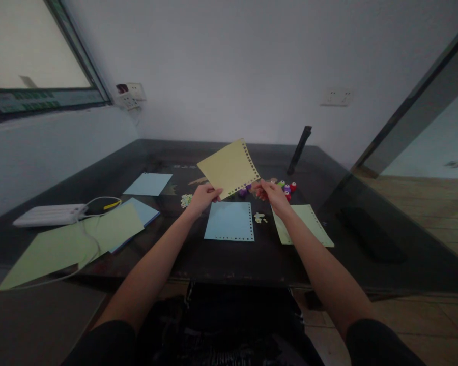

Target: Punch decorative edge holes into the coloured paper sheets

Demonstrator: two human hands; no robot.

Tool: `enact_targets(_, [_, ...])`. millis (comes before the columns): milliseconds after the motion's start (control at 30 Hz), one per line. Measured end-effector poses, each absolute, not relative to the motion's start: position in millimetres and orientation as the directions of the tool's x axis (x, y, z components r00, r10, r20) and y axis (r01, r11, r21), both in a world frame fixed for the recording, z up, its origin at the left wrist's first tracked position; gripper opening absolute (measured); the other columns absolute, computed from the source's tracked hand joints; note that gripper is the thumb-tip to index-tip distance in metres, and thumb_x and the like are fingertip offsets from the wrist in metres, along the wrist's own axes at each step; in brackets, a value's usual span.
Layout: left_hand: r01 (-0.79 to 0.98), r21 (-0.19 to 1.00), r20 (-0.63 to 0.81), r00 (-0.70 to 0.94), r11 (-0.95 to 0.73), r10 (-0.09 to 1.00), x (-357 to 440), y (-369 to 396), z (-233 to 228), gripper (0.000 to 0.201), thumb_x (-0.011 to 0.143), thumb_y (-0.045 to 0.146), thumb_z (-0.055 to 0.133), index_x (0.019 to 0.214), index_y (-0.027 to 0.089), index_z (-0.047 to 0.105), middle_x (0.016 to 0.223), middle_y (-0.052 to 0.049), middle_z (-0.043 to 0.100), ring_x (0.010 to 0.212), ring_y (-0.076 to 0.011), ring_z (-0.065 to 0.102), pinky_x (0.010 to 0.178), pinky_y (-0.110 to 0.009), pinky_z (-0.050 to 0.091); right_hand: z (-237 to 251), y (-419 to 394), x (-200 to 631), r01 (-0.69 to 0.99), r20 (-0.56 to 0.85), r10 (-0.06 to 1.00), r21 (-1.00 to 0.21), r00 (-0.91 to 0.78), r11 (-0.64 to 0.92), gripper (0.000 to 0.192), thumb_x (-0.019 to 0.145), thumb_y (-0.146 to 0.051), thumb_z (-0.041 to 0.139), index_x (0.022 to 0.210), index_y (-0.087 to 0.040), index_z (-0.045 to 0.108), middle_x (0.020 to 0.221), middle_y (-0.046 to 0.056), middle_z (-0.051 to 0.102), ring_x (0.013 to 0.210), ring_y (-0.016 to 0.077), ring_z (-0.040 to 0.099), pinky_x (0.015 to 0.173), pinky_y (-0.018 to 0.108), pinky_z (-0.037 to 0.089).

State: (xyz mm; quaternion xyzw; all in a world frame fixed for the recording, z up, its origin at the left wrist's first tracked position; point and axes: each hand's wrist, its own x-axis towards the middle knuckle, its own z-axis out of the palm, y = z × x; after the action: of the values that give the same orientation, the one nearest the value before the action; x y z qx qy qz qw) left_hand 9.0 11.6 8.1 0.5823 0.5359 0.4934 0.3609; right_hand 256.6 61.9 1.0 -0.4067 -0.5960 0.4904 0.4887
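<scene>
A yellow sheet of paper (pixel 229 168) is held up tilted above the table, with punched holes along its right and lower edges. My left hand (pixel 205 197) pinches its lower corner. At the right corner is my right hand (pixel 272 194), fingers curled and thumb against the paper; the exact grip is small and dim. Below the raised sheet lies a light blue sheet (pixel 229 222), punched along its right and bottom edges. Small pale paper bits (pixel 259 218) lie beside it, and another pile of bits (pixel 186 201) sits by my left hand. Partly under my right forearm rests a pale green punched sheet (pixel 309 223).
Several small colourful craft punches (pixel 287 188) stand behind my right hand. Farther left are a blue sheet (pixel 148 184), green sheets (pixel 72 239) and a white power strip (pixel 49 215) with a cable. A black upright object (pixel 299 150) stands at the back right of the dark table (pixel 198 259).
</scene>
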Motion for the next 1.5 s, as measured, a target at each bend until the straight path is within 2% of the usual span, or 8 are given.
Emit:
enact_targets(233, [0.125, 0.976, 0.2, -0.21, -0.176, 0.957, 3, 12, 10, 0.027, 0.07, 0.038, 0.067, 0.063, 0.013, 0.059, 0.053, -0.002, 0.062, 0.049, -0.0117, 0.055, 0.052, -0.023, 0.041, -5, 68, 223, 0.391, 0.165, 0.925, -0.87, -0.341, 0.3, 0.022, 0.078, -0.034, 0.059, 0.074, -0.014, 0.066, 0.058, 0.002, 0.062, 0.053, 0.013, 0.056, 0.052, 0.024, 0.041])
enact_targets(467, [0.03, 0.986, 0.168, -0.23, -0.166, 0.958, 0, 17, 7, 0.027, 0.067, 0.038, 0.069, 0.067, 0.012, 0.061, 0.053, -0.001, 0.062, 0.049, -0.0121, 0.056, 0.051, -0.023, 0.043, 4, 63, 179, 0.843, 0.17, 0.954, -0.45, -0.245, 0.296, 0.027, 0.082, -0.036, 0.06, 0.101, -0.018, 0.063, 0.092, 0.009, 0.069, 0.091, 0.0228, 0.064, 0.075, 0.032, 0.045])
enact_targets(633, [0.025, 0.984, 0.176, -0.231, -0.174, 0.957, 0, 18, 7, 0.026, 0.067, 0.037, 0.069, 0.068, 0.012, 0.061, 0.053, -0.001, 0.063, 0.048, -0.0117, 0.055, 0.05, -0.023, 0.042, 11, 53, 158, 0.933, 0.126, 0.97, -0.271, -0.209, 0.237, 0.041, 0.086, -0.047, 0.053, 0.11, -0.013, 0.056, 0.103, 0.018, 0.067, 0.098, 0.0287, 0.063, 0.078, 0.036, 0.046])
enact_targets(867, [0.033, 0.985, 0.172, -0.237, -0.168, 0.956, 1, 17, 8, 0.024, 0.068, 0.035, 0.068, 0.064, 0.013, 0.059, 0.051, 0.0, 0.062, 0.046, -0.011, 0.054, 0.05, -0.022, 0.042, 8, 55, 147, 0.946, 0.127, 0.967, -0.212, -0.222, 0.245, 0.048, 0.084, -0.046, 0.056, 0.113, -0.008, 0.054, 0.11, 0.022, 0.063, 0.104, 0.0312, 0.061, 0.083, 0.038, 0.046])
enact_targets(1067, [0.044, 0.983, 0.183, -0.224, -0.178, 0.957, 1, 15, 10, 0.025, 0.068, 0.036, 0.068, 0.064, 0.013, 0.059, 0.052, -0.001, 0.063, 0.048, -0.0115, 0.056, 0.051, -0.022, 0.043, 11, 57, 157, 0.931, 0.109, 0.967, -0.262, -0.231, 0.252, 0.032, 0.084, -0.034, 0.056, 0.106, -0.011, 0.057, 0.106, 0.019, 0.065, 0.101, 0.0281, 0.062, 0.082, 0.035, 0.046])
enact_targets(1200, [-0.006, 0.988, 0.149, -0.181, -0.152, 0.972, 11, 12, 7, 0.023, 0.069, 0.034, 0.068, 0.067, 0.013, 0.06, 0.052, 0.0, 0.063, 0.048, -0.0112, 0.056, 0.051, -0.022, 0.044, 10, 55, 184, 0.838, 0.186, 0.941, -0.429, -0.284, 0.338, 0.027, 0.078, -0.037, 0.063, 0.091, -0.014, 0.058, 0.093, 0.014, 0.068, 0.094, 0.0265, 0.063, 0.08, 0.035, 0.047])
enact_targets(1367, [-0.093, 0.992, 0.073, -0.083, -0.081, 0.994, 41, 3, 2, 0.023, 0.071, 0.035, 0.069, 0.069, 0.014, 0.06, 0.054, -0.002, 0.064, 0.05, -0.012, 0.058, 0.053, -0.023, 0.046, 4, 35, 234, 0.356, 0.107, 0.957, -0.912, -0.27, 0.202, 0.033, 0.063, -0.031, 0.073, 0.086, -0.019, 0.052, 0.081, 0.003, 0.066, 0.066, 0.0205, 0.067, 0.063, 0.036, 0.054])
enact_targets(1500, [-0.184, 0.982, 0.042, -0.004, -0.042, 0.999, 66, -2, 2, 0.023, 0.073, 0.032, 0.07, 0.071, 0.012, 0.06, 0.057, -0.004, 0.065, 0.053, -0.0118, 0.06, 0.057, -0.023, 0.049, 8, 15, 264, 0.007, 0.097, 0.973, -0.995, -0.209, 0.1, 0.045, 0.052, -0.029, 0.081, 0.088, -0.019, 0.055, 0.077, 0.0, 0.065, 0.062, 0.019, 0.067, 0.061, 0.036, 0.057])
